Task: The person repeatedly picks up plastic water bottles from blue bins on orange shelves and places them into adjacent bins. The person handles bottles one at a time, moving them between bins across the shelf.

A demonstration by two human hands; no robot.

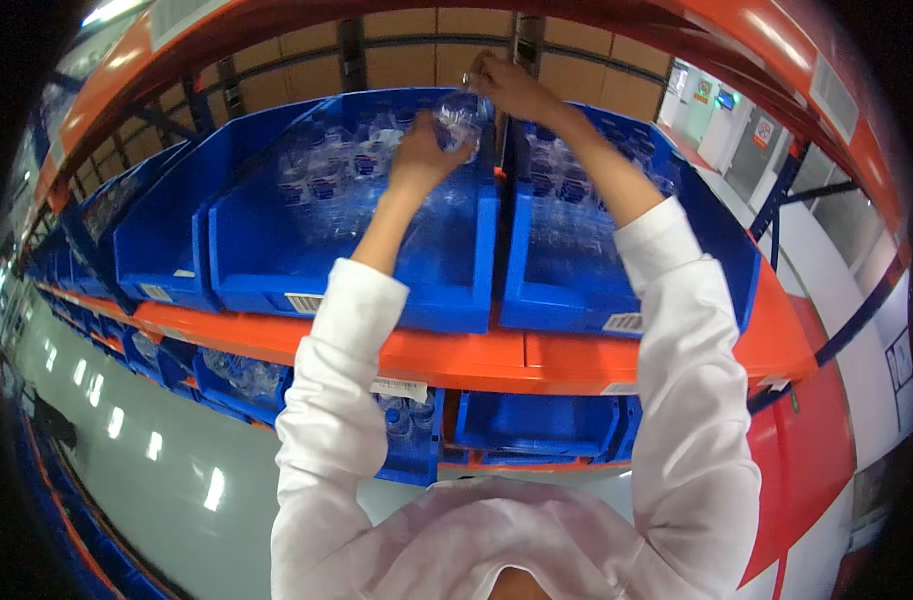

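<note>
My left hand [423, 158] is closed round the body of a clear plastic bottle [459, 112], raised over the back of a large blue bin [351, 285]. At the bottle's top, the fingers of my right hand [509, 88] are pinched together around the neck or cap, which they partly hide. Below my left hand, several clear bottles [326, 188] with blue-and-white labels stand grouped inside that bin. Similar bottles [561, 185] fill the back of a second blue bin [566, 305], under my right forearm.
More blue bins [161, 262] line the orange shelf [406, 350] to the left. Lower down, another shelf level carries blue bins [536, 425]. Brown cartons [396, 65] are stacked behind. An orange beam [476, 14] crosses overhead, and a dark blue rack post [861, 312] stands right.
</note>
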